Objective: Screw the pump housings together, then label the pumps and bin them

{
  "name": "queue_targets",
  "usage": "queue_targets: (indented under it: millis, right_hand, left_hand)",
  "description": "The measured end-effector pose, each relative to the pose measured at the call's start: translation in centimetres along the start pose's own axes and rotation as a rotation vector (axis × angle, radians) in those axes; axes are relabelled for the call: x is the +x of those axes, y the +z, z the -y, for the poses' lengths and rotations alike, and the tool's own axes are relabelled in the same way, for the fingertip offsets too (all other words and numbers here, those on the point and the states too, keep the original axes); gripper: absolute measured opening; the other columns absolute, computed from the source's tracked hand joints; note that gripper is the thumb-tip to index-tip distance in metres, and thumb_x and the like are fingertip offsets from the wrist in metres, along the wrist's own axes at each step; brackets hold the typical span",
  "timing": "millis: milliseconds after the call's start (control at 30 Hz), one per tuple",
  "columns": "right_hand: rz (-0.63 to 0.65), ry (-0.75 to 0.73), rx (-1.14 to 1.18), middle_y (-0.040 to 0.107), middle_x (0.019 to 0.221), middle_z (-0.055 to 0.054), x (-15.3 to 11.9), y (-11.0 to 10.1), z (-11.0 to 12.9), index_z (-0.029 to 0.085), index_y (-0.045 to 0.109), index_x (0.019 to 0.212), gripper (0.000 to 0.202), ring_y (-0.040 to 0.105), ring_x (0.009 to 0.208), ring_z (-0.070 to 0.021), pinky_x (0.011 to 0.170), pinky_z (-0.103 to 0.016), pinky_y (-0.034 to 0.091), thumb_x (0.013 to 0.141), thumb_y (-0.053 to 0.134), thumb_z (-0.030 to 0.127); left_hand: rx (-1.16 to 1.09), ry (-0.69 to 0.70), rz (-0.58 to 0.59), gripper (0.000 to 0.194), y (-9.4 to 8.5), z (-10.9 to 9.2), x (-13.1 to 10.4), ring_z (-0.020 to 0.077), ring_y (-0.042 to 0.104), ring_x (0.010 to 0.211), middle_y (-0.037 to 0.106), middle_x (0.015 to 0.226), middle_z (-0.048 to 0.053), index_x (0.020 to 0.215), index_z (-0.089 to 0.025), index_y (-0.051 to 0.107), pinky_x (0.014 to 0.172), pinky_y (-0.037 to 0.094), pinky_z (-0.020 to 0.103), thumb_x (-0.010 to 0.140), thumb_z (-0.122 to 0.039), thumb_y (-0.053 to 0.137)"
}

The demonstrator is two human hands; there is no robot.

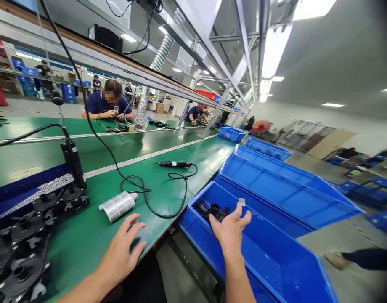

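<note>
My left hand [122, 248] hovers over the green tabletop with its fingers curved and apart, holding nothing. Just beyond it lies a curled sheet of silvery-white labels [119, 206]. My right hand [229, 229] reaches over a blue bin [269, 256], thumb and fingers spread. Black parts [212, 210] lie at the bin's far end, by my right thumb; whether the thumb touches them I cannot tell. A small pale square piece [242, 202] shows at a right fingertip, seemingly stuck to it rather than gripped.
An electric screwdriver [174, 164] with a looping black cable lies on the green table [95, 248]. Another black screwdriver [73, 164] hangs at left, near a dark blue tray [32, 183] of small metal pieces and several black round assemblies [23, 229]. A larger blue bin [275, 181] stands right. Co-workers sit across.
</note>
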State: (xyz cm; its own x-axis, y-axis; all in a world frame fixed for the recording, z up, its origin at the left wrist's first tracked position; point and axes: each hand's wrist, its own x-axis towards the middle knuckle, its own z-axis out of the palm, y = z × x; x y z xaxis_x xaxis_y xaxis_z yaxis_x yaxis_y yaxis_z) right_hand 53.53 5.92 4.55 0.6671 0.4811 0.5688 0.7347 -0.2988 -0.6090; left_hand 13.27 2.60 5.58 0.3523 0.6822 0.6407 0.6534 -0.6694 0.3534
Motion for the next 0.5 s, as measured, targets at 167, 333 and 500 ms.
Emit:
queue_targets:
  millis: [167,333,500]
  right_hand:
    - [-0.167,-0.284,0.157,0.014,0.164,-0.029,-2.6,0.2,6.6,0.009,0.026,0.170,0.116,0.033,0.149,-0.0484,0.120,-0.071,0.039,0.076,0.084,0.047]
    - [0.357,-0.621,0.984,0.021,0.167,-0.013,-9.6,0.0,19.9,0.032,0.032,0.163,0.076,0.058,0.130,-0.0152,0.100,-0.031,0.066,0.096,0.067,0.032]
    - [0.563,-1.283,1.021,0.029,0.162,-0.012,-15.6,1.2,33.7,0.023,0.051,0.153,0.053,0.055,0.136,-0.0190,0.122,-0.042,0.055,0.100,0.047,0.020]
  left_hand:
    - [-0.127,-0.097,0.089,0.035,-0.3,-1.0,-0.6,0.0226,0.062,0.135,0.049,0.154,0.010,0.131,-0.028,0.063,0.114,0.058,0.046,0.096,-0.026,0.063]
    - [-0.154,-0.146,0.044,0.031,-0.1,-0.9,-0.7,0.0256,0.059,0.137,0.059,0.145,0.011,0.121,-0.023,0.070,0.117,0.055,0.048,0.090,-0.020,0.067]
    - [-0.087,-0.127,-0.068,0.035,0.4,1.1,-0.7,0.0315,0.071,0.120,0.072,0.128,0.017,0.127,-0.015,0.072,0.104,0.061,0.055,0.094,-0.027,0.063]
